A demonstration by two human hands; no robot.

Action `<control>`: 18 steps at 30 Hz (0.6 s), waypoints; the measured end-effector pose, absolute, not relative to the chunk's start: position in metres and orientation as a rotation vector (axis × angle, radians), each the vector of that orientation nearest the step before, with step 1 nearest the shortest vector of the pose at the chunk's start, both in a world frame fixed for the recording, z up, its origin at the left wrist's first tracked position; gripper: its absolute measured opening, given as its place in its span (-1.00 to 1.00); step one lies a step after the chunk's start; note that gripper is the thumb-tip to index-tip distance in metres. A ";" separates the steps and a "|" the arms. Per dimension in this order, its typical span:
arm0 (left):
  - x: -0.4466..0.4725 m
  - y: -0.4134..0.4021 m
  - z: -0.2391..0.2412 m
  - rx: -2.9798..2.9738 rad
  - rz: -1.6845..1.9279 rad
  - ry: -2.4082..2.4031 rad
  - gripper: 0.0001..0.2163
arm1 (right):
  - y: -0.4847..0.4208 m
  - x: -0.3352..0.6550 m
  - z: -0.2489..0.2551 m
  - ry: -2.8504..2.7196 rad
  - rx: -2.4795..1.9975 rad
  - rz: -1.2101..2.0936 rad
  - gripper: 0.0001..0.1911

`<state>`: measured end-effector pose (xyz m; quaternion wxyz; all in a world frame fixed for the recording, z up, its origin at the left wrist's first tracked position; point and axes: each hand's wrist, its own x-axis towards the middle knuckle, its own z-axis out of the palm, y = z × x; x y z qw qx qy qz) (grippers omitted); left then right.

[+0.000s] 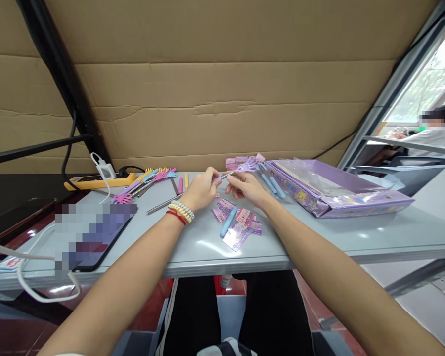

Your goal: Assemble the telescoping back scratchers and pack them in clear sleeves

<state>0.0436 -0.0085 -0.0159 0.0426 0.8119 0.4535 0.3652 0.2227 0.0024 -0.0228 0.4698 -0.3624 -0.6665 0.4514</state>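
Observation:
My left hand (202, 188) and my right hand (246, 189) are both pinched on the thin metal shaft of a purple claw-headed back scratcher (244, 168), held just above the grey table (319, 232). Its purple head points away to the right. Under my hands lie several small pink and purple cards (237, 222) and a blue handle sleeve (228, 222). My left wrist wears coiled and red bands.
Several more scratchers (144, 185) with coloured heads lie at the left rear, with loose metal rods (163, 204). A purple flat box (333, 190) with clear wrap sits right. A phone (96, 237), white cable and yellow power strip (100, 182) are left. Cardboard wall behind; another person far right.

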 end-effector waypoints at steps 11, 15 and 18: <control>0.042 -0.011 -0.015 2.571 0.878 1.409 -0.76 | 0.008 0.232 -0.016 -1.254 -0.735 1.208 -0.53; 0.040 -0.010 -0.016 2.636 0.809 1.327 -0.70 | 0.005 0.236 -0.018 -1.412 -0.754 1.272 -0.52; 0.037 -0.009 -0.016 2.663 0.804 1.194 -0.67 | 0.004 0.234 -0.022 -1.530 -0.754 1.337 -0.54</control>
